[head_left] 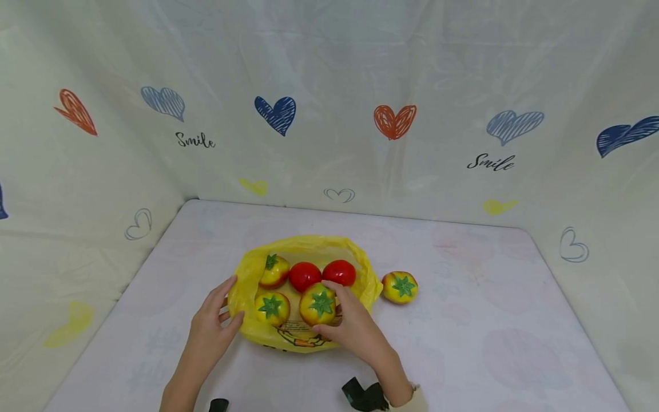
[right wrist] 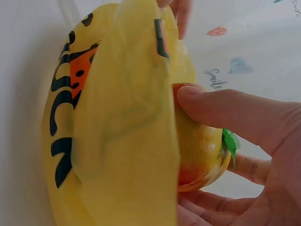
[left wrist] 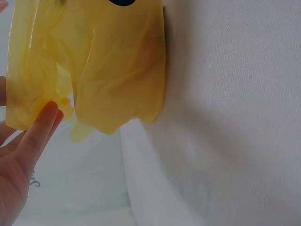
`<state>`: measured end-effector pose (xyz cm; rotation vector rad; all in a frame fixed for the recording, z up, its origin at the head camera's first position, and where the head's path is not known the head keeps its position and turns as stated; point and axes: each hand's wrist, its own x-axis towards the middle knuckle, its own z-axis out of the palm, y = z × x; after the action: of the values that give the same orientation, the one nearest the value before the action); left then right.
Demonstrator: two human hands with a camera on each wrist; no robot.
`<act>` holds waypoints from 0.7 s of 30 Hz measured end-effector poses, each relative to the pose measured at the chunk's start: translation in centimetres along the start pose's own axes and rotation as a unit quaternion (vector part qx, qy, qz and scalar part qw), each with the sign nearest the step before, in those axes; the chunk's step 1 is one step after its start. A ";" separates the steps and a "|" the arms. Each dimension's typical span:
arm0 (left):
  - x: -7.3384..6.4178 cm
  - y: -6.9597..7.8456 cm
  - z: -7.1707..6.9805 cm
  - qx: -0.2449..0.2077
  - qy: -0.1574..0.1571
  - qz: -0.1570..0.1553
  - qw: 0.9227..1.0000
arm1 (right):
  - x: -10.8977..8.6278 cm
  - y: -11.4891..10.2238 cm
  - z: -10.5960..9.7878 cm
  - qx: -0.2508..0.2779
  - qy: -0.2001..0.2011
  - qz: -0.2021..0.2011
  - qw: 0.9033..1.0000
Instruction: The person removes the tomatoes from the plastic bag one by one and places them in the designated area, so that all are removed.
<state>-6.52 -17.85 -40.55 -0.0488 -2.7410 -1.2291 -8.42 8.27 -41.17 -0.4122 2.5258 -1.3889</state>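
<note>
- Head view: the right hand (head_left: 352,329) reaches from below, thumb and fingers curled round a yellow-red tomato (head_left: 318,304) that sits at the front of the open yellow bag (head_left: 247,274). The left hand (head_left: 212,326) lies at the bag's left edge, fingers straight and slightly spread, tips touching the plastic.
- 4 more tomatoes lie in the bag: 1 yellow-red (head_left: 271,308) just left of the gripped one, 1 yellow-red (head_left: 274,270) at the back left, and 2 plain red (head_left: 305,276) side by side behind. A 6th tomato (head_left: 400,286) rests on the table (head_left: 489,320) just right of the bag.
- The table has a pale cloth; a curtain (head_left: 329,114) printed with hearts and "Smile" surrounds it on 3 sides.
- Left wrist view: straight fingers (left wrist: 40,129) touch the bag's crumpled yellow edge.
- Right wrist view: the thumb (right wrist: 225,110) presses the tomato's top, fingers cupping beneath, bag plastic draped alongside.
</note>
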 end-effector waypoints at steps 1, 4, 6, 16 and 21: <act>0.0 0.0 0.0 0.000 0.000 0.000 1.000 | -0.1 0.0 -0.2 0.002 0.005 -0.001 1.000; 0.0 0.1 0.0 -0.001 -0.001 -0.003 1.000 | -0.6 0.0 -0.6 0.011 0.018 -0.001 1.000; 0.0 0.1 -0.1 -0.002 -0.002 -0.005 1.000 | -0.9 0.0 -0.9 0.016 0.029 0.001 0.999; 0.0 -0.1 -0.1 -0.002 -0.001 -0.001 1.000 | -2.0 1.0 -2.3 0.031 0.100 0.020 0.994; 0.1 0.0 0.1 -0.002 0.001 0.002 1.000 | -2.5 1.8 -3.2 0.048 0.126 0.022 0.991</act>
<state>-6.59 -17.81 -40.61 -0.0523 -2.7345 -1.2337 -7.37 12.60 -40.85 -0.1707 2.6293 -1.6289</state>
